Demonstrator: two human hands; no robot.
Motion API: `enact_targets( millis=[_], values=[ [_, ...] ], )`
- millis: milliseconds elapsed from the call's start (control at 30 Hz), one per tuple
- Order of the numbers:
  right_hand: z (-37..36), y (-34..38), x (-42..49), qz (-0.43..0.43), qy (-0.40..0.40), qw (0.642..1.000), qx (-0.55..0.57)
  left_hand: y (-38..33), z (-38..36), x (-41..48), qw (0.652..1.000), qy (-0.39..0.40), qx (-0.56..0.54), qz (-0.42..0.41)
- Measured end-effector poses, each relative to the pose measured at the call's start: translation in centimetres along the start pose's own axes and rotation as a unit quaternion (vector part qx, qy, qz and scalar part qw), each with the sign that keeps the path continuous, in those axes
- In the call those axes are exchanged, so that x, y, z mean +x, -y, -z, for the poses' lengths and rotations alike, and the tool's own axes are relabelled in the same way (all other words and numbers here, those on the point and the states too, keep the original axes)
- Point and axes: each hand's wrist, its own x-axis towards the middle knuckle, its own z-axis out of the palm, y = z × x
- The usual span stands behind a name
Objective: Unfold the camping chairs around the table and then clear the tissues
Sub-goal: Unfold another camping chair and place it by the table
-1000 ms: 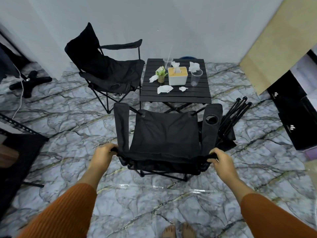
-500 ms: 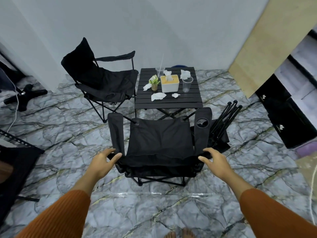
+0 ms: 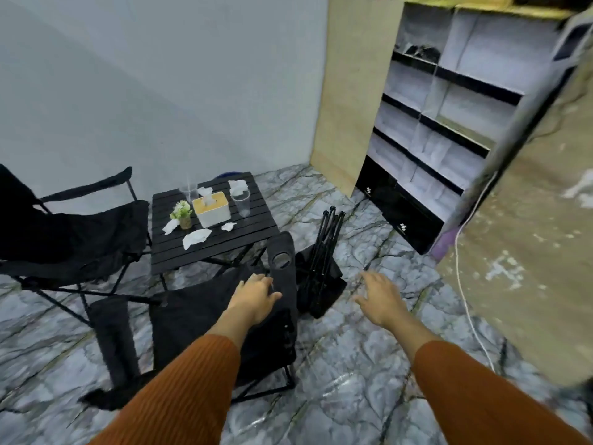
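Here, two arms in rust-orange ribbed sleeves (image 3: 179, 383) reach forward over a grey marbled floor (image 3: 346, 364). The left hand (image 3: 255, 297) rests with fingers loosely spread on the armrest of the nearest unfolded camping chair (image 3: 192, 319), just below the round cup holder (image 3: 281, 260) set into that armrest; it grips nothing. The right hand (image 3: 380, 298) hovers above the floor, palm down and fingers spread wide, holding nothing, near a folded camping chair (image 3: 321, 261) that stands as a bundle of black poles and fabric just beside the open chair's right side.

Beyond the nearest chair stands a low black slatted table (image 3: 256, 226). On it lie several crumpled white tissues (image 3: 195, 238), scattered toward the front edge and at the back corner, around a white tissue box (image 3: 211, 209) with a yellowish top. A small potted plant (image 3: 182, 213) sits to the left of the box, and two clear plastic cups (image 3: 241, 202) stand upright, one on its right and one behind it.

At the left of the table a second unfolded camping chair (image 3: 73, 239) stands open, close to the table's edge. At the far right a white shelving unit (image 3: 449, 123) with black shelf edges stands against a pale wooden panel (image 3: 349, 101), and a white cable (image 3: 462, 284) trails down across the floor.
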Motion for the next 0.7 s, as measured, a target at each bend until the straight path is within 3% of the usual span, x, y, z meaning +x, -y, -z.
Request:
enact_targets(
  millis=[233,500,700],
  values=[
    [6.5,-6.3,4.6,-0.039,-0.050,0.998,0.002,-14.9,2.5,8.2,0.993,0.036,0.053,-0.094],
    [14.9,-13.2,14.5,-0.047,-0.072,0.996,-0.004,-28.8,5.7,18.5,0.994,0.040,0.066,-0.081],
    [21.3,-17.3,22.0,-0.023,-0.063,0.997,-0.024,-35.0,9.2,25.8,0.995,-0.007,0.063,-0.071]
  ],
)
